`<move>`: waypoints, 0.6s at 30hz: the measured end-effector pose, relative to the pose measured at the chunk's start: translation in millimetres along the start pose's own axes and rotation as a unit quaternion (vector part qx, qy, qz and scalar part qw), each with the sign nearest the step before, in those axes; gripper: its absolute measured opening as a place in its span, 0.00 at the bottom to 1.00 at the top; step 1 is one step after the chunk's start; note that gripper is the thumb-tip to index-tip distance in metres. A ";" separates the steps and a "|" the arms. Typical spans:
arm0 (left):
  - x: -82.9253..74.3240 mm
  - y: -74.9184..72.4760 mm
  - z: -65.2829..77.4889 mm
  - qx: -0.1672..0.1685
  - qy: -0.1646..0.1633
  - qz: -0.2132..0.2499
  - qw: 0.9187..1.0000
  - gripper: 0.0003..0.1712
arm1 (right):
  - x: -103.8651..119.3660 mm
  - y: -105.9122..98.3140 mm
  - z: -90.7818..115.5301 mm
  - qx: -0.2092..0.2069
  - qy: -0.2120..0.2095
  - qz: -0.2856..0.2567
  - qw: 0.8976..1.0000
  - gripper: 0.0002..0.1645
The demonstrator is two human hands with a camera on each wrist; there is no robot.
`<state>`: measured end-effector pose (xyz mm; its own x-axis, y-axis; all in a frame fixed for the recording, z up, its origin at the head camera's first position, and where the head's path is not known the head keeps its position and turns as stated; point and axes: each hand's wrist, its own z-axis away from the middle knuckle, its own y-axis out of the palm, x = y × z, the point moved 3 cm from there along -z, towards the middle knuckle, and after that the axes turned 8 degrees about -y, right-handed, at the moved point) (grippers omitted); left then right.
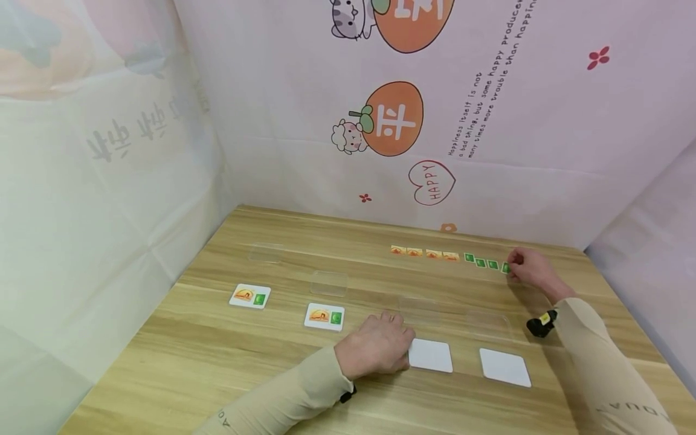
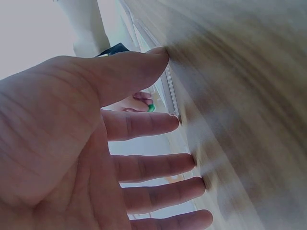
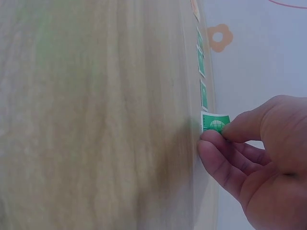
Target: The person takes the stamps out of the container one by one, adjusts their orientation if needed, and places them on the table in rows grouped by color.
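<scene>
At the right end of the row, my right hand (image 1: pixel 530 267) pinches a small green stamp (image 3: pixel 217 121) between thumb and fingers. The stamp has a white border and a pale globe-like print, and is tilted up off the wood in the right wrist view. My left hand (image 1: pixel 376 343) rests on the table with nearly straight fingers, fingertips on the wood. Its thumb and index finger lie at the left edge of a blank white card (image 1: pixel 430 355). Another blank white card (image 1: pixel 505 367) lies to the right. More green stamps (image 1: pixel 481 263) lie left of the pinched one.
Several orange stamps (image 1: pixel 414 252) continue the row leftward. Two white cards, one farther left (image 1: pixel 250 296) and one nearer (image 1: pixel 324 316), each bear an orange and a green stamp. Several clear plastic rectangles (image 1: pixel 329 283) lie behind the cards. A printed cloth (image 1: pixel 304 169) hangs behind the table.
</scene>
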<state>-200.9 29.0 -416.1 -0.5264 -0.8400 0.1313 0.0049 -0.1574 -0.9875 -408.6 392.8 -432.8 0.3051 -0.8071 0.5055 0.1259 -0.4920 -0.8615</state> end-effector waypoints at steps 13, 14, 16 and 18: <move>0.4 1.8 -0.3 0.003 0.001 -0.008 1.000 0.19 | 3.0 -1.9 -9.8 0.007 0.009 0.047 0.999 0.09; 0.4 1.9 -0.4 0.003 0.001 -0.007 1.000 0.19 | 3.1 -2.0 -10.3 0.006 0.008 0.052 0.999 0.09; 0.1 2.1 -0.3 0.005 0.000 -0.005 1.000 0.19 | 3.0 -2.2 -11.0 0.005 0.007 0.060 0.998 0.09; 0.0 2.5 -0.7 0.006 -0.002 -0.003 1.000 0.20 | 2.3 -2.0 -11.7 0.001 0.007 0.066 0.998 0.09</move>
<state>-201.5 28.9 -418.6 -0.5234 -0.8411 0.1367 0.0125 -0.1680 -0.9857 -419.2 388.1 -429.3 0.3068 -0.8690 0.3881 0.0875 -0.3803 -0.9207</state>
